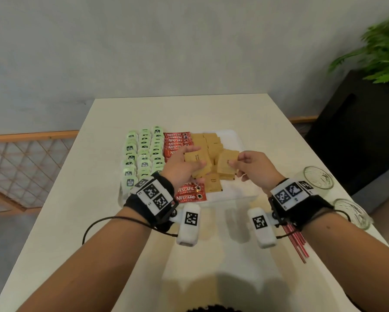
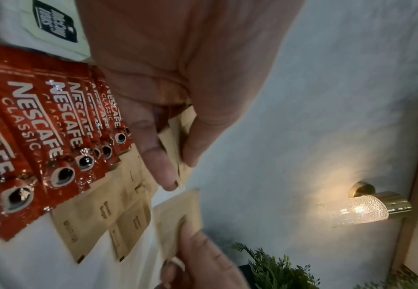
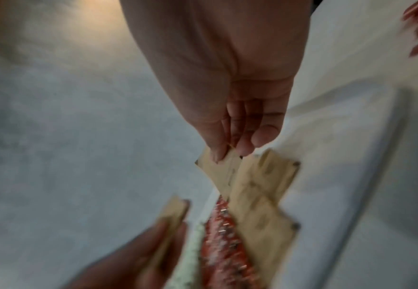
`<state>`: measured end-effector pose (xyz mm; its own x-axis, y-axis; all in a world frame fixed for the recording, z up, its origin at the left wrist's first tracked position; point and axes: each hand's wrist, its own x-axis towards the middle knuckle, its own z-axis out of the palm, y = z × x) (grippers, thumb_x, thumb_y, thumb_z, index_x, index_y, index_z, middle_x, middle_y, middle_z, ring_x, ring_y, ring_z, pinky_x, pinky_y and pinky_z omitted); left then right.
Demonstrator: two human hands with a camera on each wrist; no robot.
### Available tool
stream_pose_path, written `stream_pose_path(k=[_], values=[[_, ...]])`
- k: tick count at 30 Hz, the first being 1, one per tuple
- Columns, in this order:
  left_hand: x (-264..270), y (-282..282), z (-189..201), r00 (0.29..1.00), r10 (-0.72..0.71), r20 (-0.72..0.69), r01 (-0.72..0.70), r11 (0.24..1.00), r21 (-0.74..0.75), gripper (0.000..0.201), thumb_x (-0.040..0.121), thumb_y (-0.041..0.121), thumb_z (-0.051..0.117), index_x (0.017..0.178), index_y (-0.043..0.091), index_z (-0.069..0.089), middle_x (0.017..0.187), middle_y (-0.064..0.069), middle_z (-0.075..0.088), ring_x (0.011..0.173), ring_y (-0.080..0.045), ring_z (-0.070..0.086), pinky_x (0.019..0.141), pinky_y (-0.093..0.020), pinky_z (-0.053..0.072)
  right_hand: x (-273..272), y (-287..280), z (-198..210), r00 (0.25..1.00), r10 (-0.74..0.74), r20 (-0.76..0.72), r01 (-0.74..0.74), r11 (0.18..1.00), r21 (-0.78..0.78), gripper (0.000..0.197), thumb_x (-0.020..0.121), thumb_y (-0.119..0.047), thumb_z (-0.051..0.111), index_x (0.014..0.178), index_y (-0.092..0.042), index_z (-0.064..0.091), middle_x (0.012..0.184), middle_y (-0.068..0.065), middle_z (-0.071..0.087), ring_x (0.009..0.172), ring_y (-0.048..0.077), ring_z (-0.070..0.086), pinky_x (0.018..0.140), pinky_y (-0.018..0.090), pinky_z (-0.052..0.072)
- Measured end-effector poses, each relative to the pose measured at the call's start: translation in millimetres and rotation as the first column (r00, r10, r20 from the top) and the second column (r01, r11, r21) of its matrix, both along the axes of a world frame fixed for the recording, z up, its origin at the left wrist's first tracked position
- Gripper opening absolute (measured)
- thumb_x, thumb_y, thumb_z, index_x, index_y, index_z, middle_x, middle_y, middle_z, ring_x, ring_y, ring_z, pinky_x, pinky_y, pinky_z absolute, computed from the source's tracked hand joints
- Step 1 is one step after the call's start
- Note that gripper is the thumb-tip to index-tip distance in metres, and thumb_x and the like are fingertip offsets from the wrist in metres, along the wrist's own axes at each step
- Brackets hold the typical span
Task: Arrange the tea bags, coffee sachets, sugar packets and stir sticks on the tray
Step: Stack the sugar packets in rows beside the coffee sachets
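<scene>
A white tray [image 1: 236, 140] holds rows of green tea bags [image 1: 144, 154], red coffee sachets [image 1: 177, 140] and brown sugar packets [image 1: 208, 140]. Above the tray my left hand [image 1: 184, 163] grips a small stack of brown sugar packets [image 1: 197, 161], thumb on top. My right hand [image 1: 245, 164] pinches one brown sugar packet [image 1: 226, 164] by its right edge, just right of the stack. In the left wrist view the left hand [image 2: 178, 136] clamps the packet stack [image 2: 176, 140] edge-on. In the right wrist view the right hand [image 3: 230, 148] pinches the packet corner [image 3: 218, 172]. Red stir sticks [image 1: 298, 244] lie under my right wrist.
Two empty glasses [image 1: 318, 177] [image 1: 351, 212] stand on the table's right edge beside my right wrist. The white table [image 1: 222, 111] has bare surface behind the tray. A dark cabinet with a green plant [image 1: 382, 48] stands to the right.
</scene>
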<state>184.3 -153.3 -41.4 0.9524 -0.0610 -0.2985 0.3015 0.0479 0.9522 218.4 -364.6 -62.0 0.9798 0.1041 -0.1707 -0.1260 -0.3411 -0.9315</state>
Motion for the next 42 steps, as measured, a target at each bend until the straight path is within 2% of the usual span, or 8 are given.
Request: stream_pose_path(k=[4, 12, 18, 22, 25, 34, 38, 42], values=[[-4.9, 7.9, -8.3, 0.999, 0.028, -0.020, -0.028, 0.999, -0.035, 0.050, 0.088, 0.002, 0.066, 0.126, 0.029, 0.049, 0.123, -0.011, 0.063, 0.093, -0.028, 0.072, 0.062, -0.034, 0.061, 1.8, -17.0, -24.0, 0.992, 0.067, -0.106, -0.092, 0.964, -0.249, 0.020, 0.085, -0.018, 0.074, 0.075, -0.012, 0.058, 0.065, 0.007, 0.061, 0.061, 0.020, 0.057, 0.059, 0.034, 0.049], [-9.7, 8.7, -16.0, 0.991, -0.042, -0.125, 0.016, 0.980, -0.199, 0.058, 0.087, -0.015, 0.053, 0.133, 0.019, 0.046, 0.126, -0.015, 0.058, 0.103, -0.035, 0.068, 0.073, -0.039, 0.060, 4.0, -9.5, -29.3, 0.995, 0.030, -0.092, -0.061, 0.933, -0.354, 0.036, 0.081, -0.021, 0.078, 0.106, -0.014, 0.053, 0.084, 0.012, 0.069, 0.063, 0.017, 0.061, 0.062, 0.032, 0.055], [-15.3, 2.9, -17.9, 0.987, -0.132, -0.086, 0.111, 0.970, -0.214, 0.062, 0.087, -0.018, 0.054, 0.133, 0.022, 0.045, 0.126, -0.018, 0.059, 0.106, -0.035, 0.066, 0.079, -0.044, 0.060, 1.1, -11.3, -24.8, 0.999, -0.035, -0.005, 0.029, 0.898, -0.439, 0.038, 0.085, -0.044, 0.070, 0.108, -0.018, 0.055, 0.093, 0.002, 0.065, 0.081, 0.019, 0.062, 0.070, 0.031, 0.048], [-16.6, -7.2, -20.8, 0.984, -0.162, -0.070, 0.149, 0.975, -0.166, 0.061, 0.086, -0.016, 0.057, 0.135, 0.019, 0.047, 0.116, -0.019, 0.062, 0.097, -0.033, 0.070, 0.076, -0.041, 0.060, -15.6, 0.7, -1.2, 0.997, 0.076, -0.019, -0.078, 0.980, -0.183, 0.027, 0.093, -0.038, 0.059, 0.098, -0.012, 0.065, 0.092, 0.005, 0.069, 0.071, 0.013, 0.061, 0.063, 0.028, 0.048], [-16.3, -17.2, -19.9, 0.980, -0.194, -0.034, 0.192, 0.979, -0.072, 0.065, 0.083, -0.013, 0.064, 0.137, 0.018, 0.046, 0.120, -0.016, 0.059, 0.092, -0.031, 0.072, 0.076, -0.041, 0.060, -24.4, 12.5, 10.5, 0.977, 0.211, -0.040, -0.213, 0.974, -0.083, 0.021, 0.089, -0.031, 0.068, 0.091, -0.010, 0.067, 0.074, 0.001, 0.063, 0.061, 0.008, 0.058, 0.058, 0.022, 0.046], [-8.0, -11.7, -22.3, 0.984, -0.174, -0.040, 0.174, 0.985, -0.001, 0.060, 0.081, -0.008, 0.070, 0.133, 0.015, 0.051, 0.122, -0.011, 0.064, 0.093, -0.026, 0.072, 0.070, -0.035, 0.061, -16.8, 4.9, 7.2, 0.998, 0.057, -0.018, -0.053, 0.987, 0.152, 0.014, 0.087, -0.015, 0.071, 0.079, -0.014, 0.060, 0.074, 0.001, 0.065, 0.068, 0.014, 0.058, 0.060, 0.025, 0.050], [-2.0, -6.5, -24.8, 0.994, -0.092, -0.054, 0.094, 0.995, 0.041, 0.033, 0.094, 0.004, 0.059, 0.126, 0.009, 0.055, 0.122, -0.012, 0.064, 0.098, -0.027, 0.070, 0.076, -0.044, 0.060, -6.0, -7.9, 5.5, 0.996, 0.016, 0.093, -0.008, 0.997, -0.080, 0.009, 0.090, -0.013, 0.067, 0.084, -0.011, 0.059, 0.080, 0.004, 0.068, 0.069, 0.013, 0.062, 0.058, 0.020, 0.050], [-1.4, 1.1, -23.4, 0.996, -0.081, -0.025, 0.084, 0.984, 0.156, 0.019, 0.101, 0.023, 0.050, 0.108, 0.009, 0.062, 0.099, -0.003, 0.076, 0.097, -0.023, 0.070, 0.087, -0.048, 0.057, 3.9, -20.1, -6.1, 0.984, 0.142, 0.107, -0.084, 0.901, -0.425, 0.004, 0.089, -0.017, 0.069, 0.088, -0.014, 0.065, 0.083, 0.000, 0.069, 0.079, 0.013, 0.062, 0.068, 0.021, 0.047]])
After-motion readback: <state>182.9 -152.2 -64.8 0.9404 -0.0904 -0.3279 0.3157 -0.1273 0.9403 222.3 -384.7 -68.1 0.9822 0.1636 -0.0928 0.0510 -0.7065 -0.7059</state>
